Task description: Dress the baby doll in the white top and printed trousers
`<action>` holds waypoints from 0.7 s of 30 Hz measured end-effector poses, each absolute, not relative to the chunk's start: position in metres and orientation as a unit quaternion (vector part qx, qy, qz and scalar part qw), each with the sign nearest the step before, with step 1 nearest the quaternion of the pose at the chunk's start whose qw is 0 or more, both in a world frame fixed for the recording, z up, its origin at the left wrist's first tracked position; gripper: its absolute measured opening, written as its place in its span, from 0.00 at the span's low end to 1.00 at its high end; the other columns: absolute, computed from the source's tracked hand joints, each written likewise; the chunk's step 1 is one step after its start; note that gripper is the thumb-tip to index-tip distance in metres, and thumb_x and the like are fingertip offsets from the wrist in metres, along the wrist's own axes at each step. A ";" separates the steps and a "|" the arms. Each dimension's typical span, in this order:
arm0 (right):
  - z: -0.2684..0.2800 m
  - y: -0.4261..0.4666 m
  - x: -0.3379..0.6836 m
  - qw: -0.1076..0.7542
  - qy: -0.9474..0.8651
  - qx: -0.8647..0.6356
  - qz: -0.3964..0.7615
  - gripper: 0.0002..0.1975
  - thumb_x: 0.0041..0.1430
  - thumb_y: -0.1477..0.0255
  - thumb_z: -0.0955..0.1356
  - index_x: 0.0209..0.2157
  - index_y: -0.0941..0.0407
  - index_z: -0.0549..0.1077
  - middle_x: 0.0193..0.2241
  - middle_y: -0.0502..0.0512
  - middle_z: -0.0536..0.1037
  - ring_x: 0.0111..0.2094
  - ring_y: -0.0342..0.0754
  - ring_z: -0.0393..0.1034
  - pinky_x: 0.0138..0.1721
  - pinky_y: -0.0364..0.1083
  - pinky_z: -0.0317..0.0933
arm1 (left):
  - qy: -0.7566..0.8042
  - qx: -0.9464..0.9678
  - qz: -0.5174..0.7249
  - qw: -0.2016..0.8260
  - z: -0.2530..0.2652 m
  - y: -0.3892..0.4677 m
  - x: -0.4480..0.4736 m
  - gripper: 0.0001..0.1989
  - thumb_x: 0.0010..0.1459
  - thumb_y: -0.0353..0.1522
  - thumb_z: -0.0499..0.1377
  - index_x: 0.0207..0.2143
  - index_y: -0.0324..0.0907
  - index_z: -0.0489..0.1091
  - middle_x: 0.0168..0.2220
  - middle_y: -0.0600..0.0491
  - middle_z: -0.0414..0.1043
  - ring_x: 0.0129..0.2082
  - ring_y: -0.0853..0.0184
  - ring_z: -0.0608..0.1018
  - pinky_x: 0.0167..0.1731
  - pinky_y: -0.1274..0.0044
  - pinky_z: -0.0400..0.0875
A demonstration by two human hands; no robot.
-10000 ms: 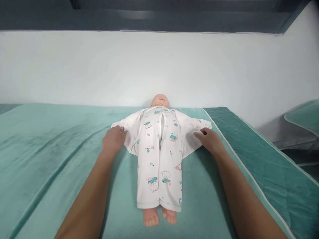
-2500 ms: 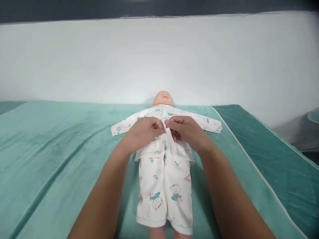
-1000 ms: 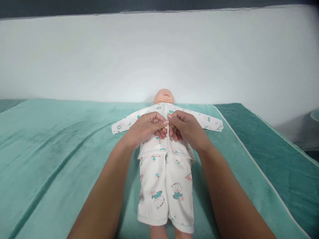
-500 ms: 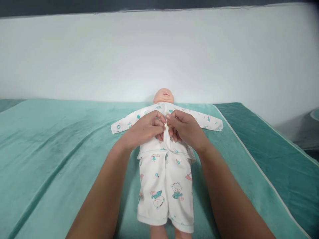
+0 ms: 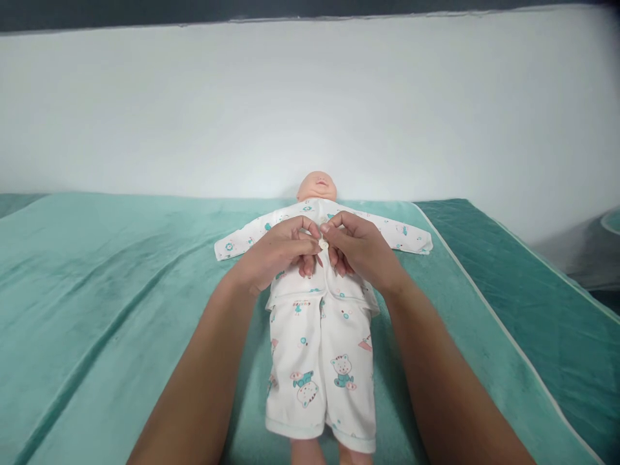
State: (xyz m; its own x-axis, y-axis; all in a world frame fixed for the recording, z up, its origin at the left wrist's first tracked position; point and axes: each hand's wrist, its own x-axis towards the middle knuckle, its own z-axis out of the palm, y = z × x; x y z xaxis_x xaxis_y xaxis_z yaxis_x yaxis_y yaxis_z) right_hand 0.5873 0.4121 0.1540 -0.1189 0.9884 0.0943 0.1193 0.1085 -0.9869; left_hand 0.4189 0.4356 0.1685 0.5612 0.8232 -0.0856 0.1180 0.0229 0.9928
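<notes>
- I see a teal blanket (image 5: 97,290) covering a bed against a white wall (image 5: 310,110).
- A baby doll (image 5: 317,186) lies centre frame in a white shirt (image 5: 300,284) and trousers (image 5: 320,368) printed with teal bears; the print's lettering is unreadable.
- My left hand (image 5: 276,255) and right hand (image 5: 361,248) pinch the shirt front around a small button (image 5: 323,243).

- One doll (image 5: 317,187), its head beyond the fingertips and its body under them.
- One white printed shirt (image 5: 300,284) under the fingers, with two sleeves stretched out to either side of them.
- One pair of printed trousers (image 5: 320,374), nearer than the fingers.
- One small button (image 5: 323,244) between the fingertips of both hands.
- Two hands: one left hand (image 5: 281,252), one right hand (image 5: 361,250), fingertips meeting.
- One green blanket (image 5: 106,290) beneath it all.
- One white wall (image 5: 310,103) far beyond the fingers.
</notes>
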 end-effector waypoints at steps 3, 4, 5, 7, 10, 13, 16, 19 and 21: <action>0.156 0.410 0.587 0.441 -0.595 -0.494 0.455 0.11 0.61 0.61 0.68 0.30 0.53 0.67 0.12 0.43 0.68 0.11 0.38 0.58 0.14 0.39 0.50 | 0.378 0.650 0.242 0.613 0.172 0.434 0.415 0.05 0.53 0.29 0.59 0.32 0.43 0.63 0.18 0.59 0.68 0.19 0.73 0.71 0.20 0.81 0.61; 0.157 0.410 0.587 0.438 -0.598 -0.501 0.447 0.11 0.61 0.61 0.67 0.30 0.53 0.68 0.11 0.42 0.67 0.11 0.38 0.57 0.14 0.39 0.50 | 0.379 0.658 0.223 0.611 0.174 0.434 0.414 0.06 0.53 0.29 0.59 0.32 0.43 0.63 0.19 0.58 0.69 0.19 0.73 0.71 0.19 0.81 0.60; 0.157 0.409 0.587 0.440 -0.598 -0.504 0.442 0.11 0.61 0.62 0.67 0.30 0.53 0.68 0.11 0.42 0.66 0.11 0.38 0.56 0.14 0.39 0.50 | 0.376 0.667 0.205 0.609 0.175 0.433 0.413 0.06 0.53 0.30 0.59 0.32 0.43 0.64 0.20 0.57 0.71 0.19 0.72 0.71 0.18 0.81 0.60; 0.156 0.410 0.587 0.470 -0.585 -0.498 0.435 0.11 0.60 0.61 0.67 0.29 0.53 0.68 0.12 0.42 0.67 0.12 0.39 0.56 0.15 0.39 0.51 | 0.363 0.679 0.199 0.606 0.177 0.432 0.412 0.05 0.54 0.30 0.59 0.33 0.43 0.65 0.24 0.55 0.74 0.20 0.72 0.73 0.19 0.81 0.62; 0.151 0.416 0.589 0.569 -0.540 -0.483 0.389 0.10 0.60 0.63 0.68 0.29 0.53 0.67 0.18 0.45 0.72 0.17 0.40 0.62 0.19 0.41 0.56 | 0.371 0.667 0.305 0.570 0.173 0.436 0.416 0.04 0.55 0.31 0.58 0.34 0.42 0.67 0.26 0.54 0.74 0.22 0.71 0.74 0.25 0.78 0.69; 0.142 0.424 0.590 0.630 -0.518 -0.498 0.295 0.06 0.59 0.66 0.67 0.31 0.53 0.70 0.30 0.50 0.78 0.31 0.44 0.72 0.34 0.44 0.66 | 0.426 0.648 0.441 0.451 0.159 0.444 0.424 0.05 0.57 0.33 0.56 0.36 0.42 0.68 0.31 0.53 0.75 0.30 0.69 0.76 0.33 0.75 0.73; 0.131 0.431 0.590 0.596 -0.559 -0.528 0.234 0.07 0.59 0.68 0.66 0.38 0.53 0.73 0.43 0.54 0.79 0.45 0.48 0.72 0.50 0.50 0.64 | 0.444 0.701 0.469 0.301 0.142 0.454 0.431 0.10 0.61 0.33 0.53 0.42 0.44 0.70 0.47 0.50 0.75 0.47 0.64 0.76 0.48 0.70 0.71; 0.123 0.435 0.587 0.536 -0.625 -0.538 0.182 0.12 0.60 0.69 0.64 0.45 0.53 0.73 0.49 0.56 0.76 0.53 0.51 0.68 0.58 0.54 0.58 | 0.395 0.784 0.431 0.210 0.130 0.465 0.436 0.18 0.62 0.30 0.48 0.52 0.44 0.69 0.59 0.49 0.68 0.61 0.63 0.67 0.62 0.67 0.60; 0.119 0.437 0.585 0.506 -0.653 -0.541 0.159 0.15 0.61 0.68 0.62 0.48 0.53 0.73 0.53 0.57 0.75 0.56 0.53 0.65 0.61 0.55 0.55 | 0.379 0.814 0.398 0.186 0.126 0.473 0.438 0.23 0.62 0.28 0.46 0.58 0.44 0.65 0.63 0.50 0.64 0.64 0.64 0.63 0.65 0.67 0.55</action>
